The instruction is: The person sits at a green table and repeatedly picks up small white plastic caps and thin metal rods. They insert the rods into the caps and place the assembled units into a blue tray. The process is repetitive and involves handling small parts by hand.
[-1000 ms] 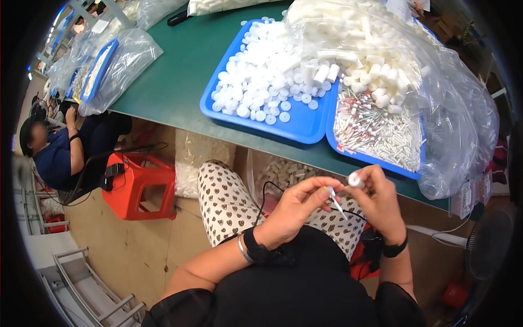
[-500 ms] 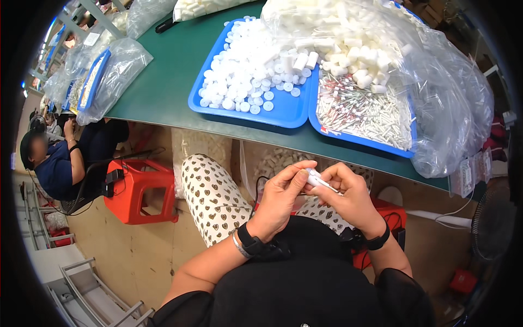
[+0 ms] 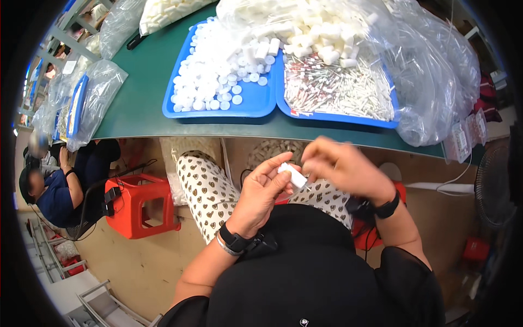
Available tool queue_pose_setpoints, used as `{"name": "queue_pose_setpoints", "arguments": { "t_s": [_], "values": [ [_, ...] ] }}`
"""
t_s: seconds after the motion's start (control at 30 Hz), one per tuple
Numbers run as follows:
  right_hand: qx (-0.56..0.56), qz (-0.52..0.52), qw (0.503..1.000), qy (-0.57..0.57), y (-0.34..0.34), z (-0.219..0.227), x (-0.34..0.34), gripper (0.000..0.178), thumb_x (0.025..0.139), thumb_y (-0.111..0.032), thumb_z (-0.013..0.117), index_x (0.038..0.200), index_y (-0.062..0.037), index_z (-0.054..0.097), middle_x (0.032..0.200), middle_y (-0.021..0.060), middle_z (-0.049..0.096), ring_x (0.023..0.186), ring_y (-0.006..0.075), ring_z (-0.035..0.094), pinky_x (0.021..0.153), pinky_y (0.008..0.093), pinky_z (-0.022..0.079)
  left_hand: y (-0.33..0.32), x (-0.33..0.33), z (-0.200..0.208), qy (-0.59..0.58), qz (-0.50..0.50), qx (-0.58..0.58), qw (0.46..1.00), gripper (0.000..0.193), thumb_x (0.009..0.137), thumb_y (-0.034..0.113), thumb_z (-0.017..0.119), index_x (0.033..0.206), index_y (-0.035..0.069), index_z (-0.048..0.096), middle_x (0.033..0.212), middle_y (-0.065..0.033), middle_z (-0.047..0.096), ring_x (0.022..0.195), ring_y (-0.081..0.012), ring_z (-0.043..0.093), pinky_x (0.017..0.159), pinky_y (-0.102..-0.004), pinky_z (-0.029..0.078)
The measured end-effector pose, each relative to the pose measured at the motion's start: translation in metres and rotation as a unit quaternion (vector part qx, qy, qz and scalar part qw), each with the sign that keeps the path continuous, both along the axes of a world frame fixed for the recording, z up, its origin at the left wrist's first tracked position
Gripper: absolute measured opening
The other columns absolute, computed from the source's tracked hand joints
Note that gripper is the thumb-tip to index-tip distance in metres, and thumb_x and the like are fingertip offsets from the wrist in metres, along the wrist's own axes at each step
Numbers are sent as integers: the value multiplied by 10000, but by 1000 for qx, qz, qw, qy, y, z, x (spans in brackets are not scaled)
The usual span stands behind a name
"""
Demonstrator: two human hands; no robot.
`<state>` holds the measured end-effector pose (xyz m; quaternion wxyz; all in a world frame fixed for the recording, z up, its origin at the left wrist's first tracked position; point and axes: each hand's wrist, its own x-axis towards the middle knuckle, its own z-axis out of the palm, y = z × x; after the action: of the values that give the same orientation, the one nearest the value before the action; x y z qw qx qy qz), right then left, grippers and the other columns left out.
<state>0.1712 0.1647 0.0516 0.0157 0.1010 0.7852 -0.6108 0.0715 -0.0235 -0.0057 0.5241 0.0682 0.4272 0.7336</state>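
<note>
In my left hand [image 3: 257, 193] I hold a small white cylinder [image 3: 295, 176] between thumb and fingers, above my lap. My right hand [image 3: 348, 168] is just to its right, apart from the cylinder. Motion smears its fingers, so I cannot make out whether they pinch anything. Beyond my hands, a blue tray [image 3: 261, 101] on the table bears many whitish translucent discs [image 3: 204, 82] and a few white cylinders. Against its right side, another blue tray [image 3: 348, 120] contains thin pale rods [image 3: 348, 90], some with reddish parts, under a heap of cream-white cylinders [image 3: 327, 41].
The green table [image 3: 131, 109] has its front edge just beyond my knees. Clear plastic bags [image 3: 436, 82] drape over the right side. A red stool [image 3: 141, 204] stands at left near a seated person [image 3: 57, 188]. A fan [image 3: 493, 177] is at far right.
My right hand has drawn away from the white cylinder and moved up toward the table edge. The cylinder stays in my left hand. The view has shifted somewhat to the right.
</note>
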Motion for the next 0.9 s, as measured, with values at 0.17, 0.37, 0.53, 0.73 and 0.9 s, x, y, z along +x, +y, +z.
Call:
{"name": "queue_pose_setpoints", "arguments": {
  "t_s": [0.17,0.37,0.53,0.73,0.9],
  "values": [
    [451,-237,860,43,98,12,-2,137,931,-160,592,983,-34,603,871,218,641,816,433,615,693,465,491,5,-6,2,-73,-23,39,996,188,1000,205,577,1099,56,521,1079,-126,660,762,-86,584,702,-226,510],
    [639,-259,721,-74,179,-8,-13,180,888,-151,614,946,15,574,925,224,660,885,449,624,763,508,495,11,-3,11,-73,-72,57,993,177,1006,177,557,1149,123,467,995,-116,645,740,-115,570,650,-262,458],
    [628,-261,727,-99,199,-24,-13,219,840,-110,624,1008,26,591,1027,247,624,955,446,607,802,519,490,9,-13,24,-2,-118,23,993,258,1007,216,570,1214,68,528,925,-45,632,757,-92,561,694,-256,467],
    [456,-306,834,53,133,15,-4,335,815,-48,650,1141,23,624,930,130,596,775,231,593,733,338,490,11,-37,23,-63,-76,45,994,265,1016,238,553,1115,-5,590,842,-36,605,749,-96,558,703,-242,476],
    [262,-96,956,92,12,30,-5,222,837,-30,688,1050,5,637,987,128,667,855,245,645,714,338,521,18,-46,24,-100,-12,70,992,206,1012,248,560,1060,48,572,797,-11,593,702,-93,552,613,-210,447]
  ]
}}
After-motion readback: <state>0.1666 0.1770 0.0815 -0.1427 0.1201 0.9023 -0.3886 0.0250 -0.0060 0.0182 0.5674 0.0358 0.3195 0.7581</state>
